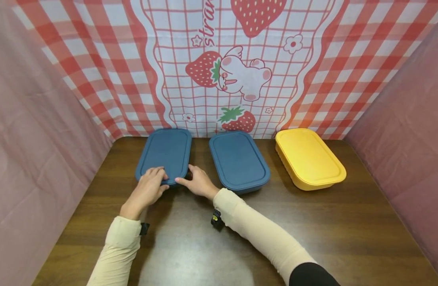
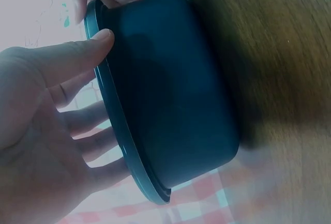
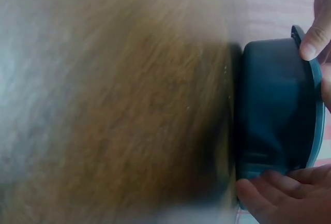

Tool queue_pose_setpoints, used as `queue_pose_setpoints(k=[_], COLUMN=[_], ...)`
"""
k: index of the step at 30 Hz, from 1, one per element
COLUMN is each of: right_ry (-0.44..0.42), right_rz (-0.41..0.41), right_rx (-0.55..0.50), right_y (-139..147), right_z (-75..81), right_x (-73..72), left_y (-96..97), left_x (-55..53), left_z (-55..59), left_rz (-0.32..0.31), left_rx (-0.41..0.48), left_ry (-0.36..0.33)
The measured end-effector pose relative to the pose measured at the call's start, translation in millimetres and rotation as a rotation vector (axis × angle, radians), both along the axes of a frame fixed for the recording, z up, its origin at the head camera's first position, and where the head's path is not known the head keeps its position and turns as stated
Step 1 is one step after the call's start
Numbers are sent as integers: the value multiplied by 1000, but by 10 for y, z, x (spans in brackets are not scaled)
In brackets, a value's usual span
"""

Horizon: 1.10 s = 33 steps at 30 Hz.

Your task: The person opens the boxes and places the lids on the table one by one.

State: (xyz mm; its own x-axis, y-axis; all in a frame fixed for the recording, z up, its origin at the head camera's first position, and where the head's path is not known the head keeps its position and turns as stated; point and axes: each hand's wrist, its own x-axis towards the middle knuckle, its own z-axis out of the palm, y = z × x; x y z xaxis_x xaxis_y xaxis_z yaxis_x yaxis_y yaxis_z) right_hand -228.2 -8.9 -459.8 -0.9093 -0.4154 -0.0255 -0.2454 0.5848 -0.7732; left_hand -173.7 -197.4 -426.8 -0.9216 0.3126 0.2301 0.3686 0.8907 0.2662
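At the left of the head view stands a blue lidded box point(image 1: 168, 149), flat on the table. My left hand point(image 1: 149, 188) is at its front left, fingers over the lid point(image 2: 111, 102) and thumb against the rim's front edge, pinching it. At the front right corner, my right hand point(image 1: 201, 182) holds the box with the thumb by the lid's rim and fingers along the side wall. The right wrist view shows those fingers on the box wall point(image 3: 274, 100) below the rim. The lid sits on the box; the contents are hidden.
A second blue lidded box point(image 1: 240, 159) stands just right of my right hand. Farther right is a yellow lidded box point(image 1: 309, 157). All stand along the back of the brown wooden table point(image 1: 276, 222), before a red-and-white checked curtain point(image 1: 115, 59). Pink cloth point(image 1: 36, 151) hangs at both sides.
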Motion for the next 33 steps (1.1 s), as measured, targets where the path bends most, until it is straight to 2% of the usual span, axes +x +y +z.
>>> queue_pose_setpoints(k=[8, 14, 19, 27, 33], right_ry=[12, 35, 42, 56, 62], right_rz=[12, -3, -39, -79, -100], right_rx=[79, 128, 93, 36, 22], right_y=[-14, -55, -81, -124, -148], right_z=[-51, -100, -130, -130, -134], right_x=[12, 24, 34, 51, 61], left_y=[-34, -74, -30, 49, 90], left_x=[18, 33, 37, 68, 93], left_z=[24, 3, -3, -33, -23], left_rz=[9, -4, 0, -8, -9], left_rx=[29, 42, 23, -39, -72], left_ry=[-70, -58, -25, 127, 181])
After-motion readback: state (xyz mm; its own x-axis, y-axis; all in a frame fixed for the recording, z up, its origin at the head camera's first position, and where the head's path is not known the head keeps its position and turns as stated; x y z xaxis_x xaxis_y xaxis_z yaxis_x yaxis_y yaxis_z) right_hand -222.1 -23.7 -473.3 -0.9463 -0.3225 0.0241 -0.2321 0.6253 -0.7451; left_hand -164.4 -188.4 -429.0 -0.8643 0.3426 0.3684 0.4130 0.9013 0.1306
